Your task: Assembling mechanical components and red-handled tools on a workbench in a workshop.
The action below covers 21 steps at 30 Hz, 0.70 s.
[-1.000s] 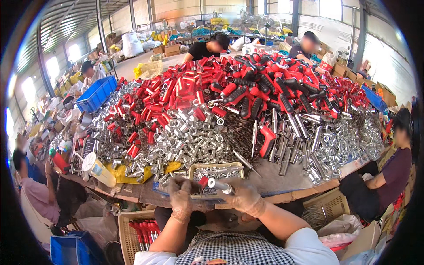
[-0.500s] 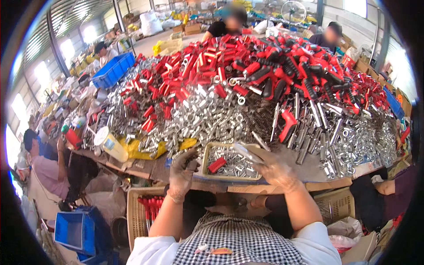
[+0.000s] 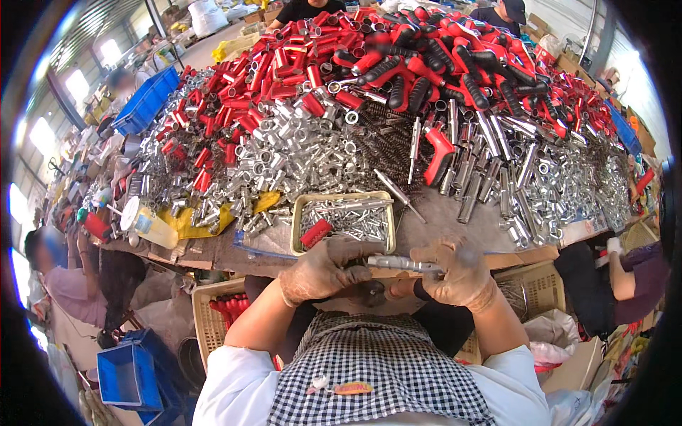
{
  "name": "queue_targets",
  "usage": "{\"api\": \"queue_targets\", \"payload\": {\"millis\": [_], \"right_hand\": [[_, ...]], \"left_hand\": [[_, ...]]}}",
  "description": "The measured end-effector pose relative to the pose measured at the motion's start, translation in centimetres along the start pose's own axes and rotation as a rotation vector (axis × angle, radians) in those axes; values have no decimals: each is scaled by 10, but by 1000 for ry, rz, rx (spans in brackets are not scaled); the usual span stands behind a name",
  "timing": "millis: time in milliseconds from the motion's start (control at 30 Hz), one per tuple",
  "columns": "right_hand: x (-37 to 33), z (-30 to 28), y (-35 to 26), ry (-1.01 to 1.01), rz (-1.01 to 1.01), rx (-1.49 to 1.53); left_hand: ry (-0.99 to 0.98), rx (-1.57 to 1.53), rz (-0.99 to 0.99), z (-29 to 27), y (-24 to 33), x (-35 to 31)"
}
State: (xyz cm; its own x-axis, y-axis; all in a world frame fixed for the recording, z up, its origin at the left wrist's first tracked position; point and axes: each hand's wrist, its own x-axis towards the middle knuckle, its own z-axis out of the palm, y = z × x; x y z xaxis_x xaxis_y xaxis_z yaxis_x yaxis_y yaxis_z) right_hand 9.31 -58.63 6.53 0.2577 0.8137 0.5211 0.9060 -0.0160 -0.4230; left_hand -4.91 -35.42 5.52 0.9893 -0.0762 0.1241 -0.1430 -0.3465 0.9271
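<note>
Both my hands wear soiled tan gloves and meet just below the table's front edge. My left hand (image 3: 321,268) and my right hand (image 3: 457,272) hold between them a silver metal rod (image 3: 402,264), lying level, each hand gripping one end. Just beyond them a shallow yellow-rimmed tray (image 3: 294,227) holds several small silver pins and one red sleeve (image 3: 316,233). A dark round part shows under my left hand, too hidden to identify.
The table carries heaps of silver tubes (image 3: 291,153), red sleeves (image 3: 284,64), red-and-black handles (image 3: 426,67) and dark springs (image 3: 380,135). A blue crate (image 3: 145,99) stands far left, a wicker basket (image 3: 213,319) of red parts below. Other people sit at left, right and far side.
My hands drew back from the tray toward my body and came together on the silver rod. The view has tipped down and closer to the table.
</note>
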Motion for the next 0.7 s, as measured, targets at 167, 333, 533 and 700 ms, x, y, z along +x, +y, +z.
{"api": "queue_targets", "payload": {"millis": [167,333,533,700], "right_hand": [[-3,22,-7,-22,117,162],[-8,44,5,81,57,145],[-8,45,9,-146,208,433],[4,48,15,-194,156,445]], "left_hand": [[-79,346,28,24,4,3],[-116,459,-36,17,21,5],[-85,29,-81,15,13,2],[41,29,-33,8,-2,-9]]}}
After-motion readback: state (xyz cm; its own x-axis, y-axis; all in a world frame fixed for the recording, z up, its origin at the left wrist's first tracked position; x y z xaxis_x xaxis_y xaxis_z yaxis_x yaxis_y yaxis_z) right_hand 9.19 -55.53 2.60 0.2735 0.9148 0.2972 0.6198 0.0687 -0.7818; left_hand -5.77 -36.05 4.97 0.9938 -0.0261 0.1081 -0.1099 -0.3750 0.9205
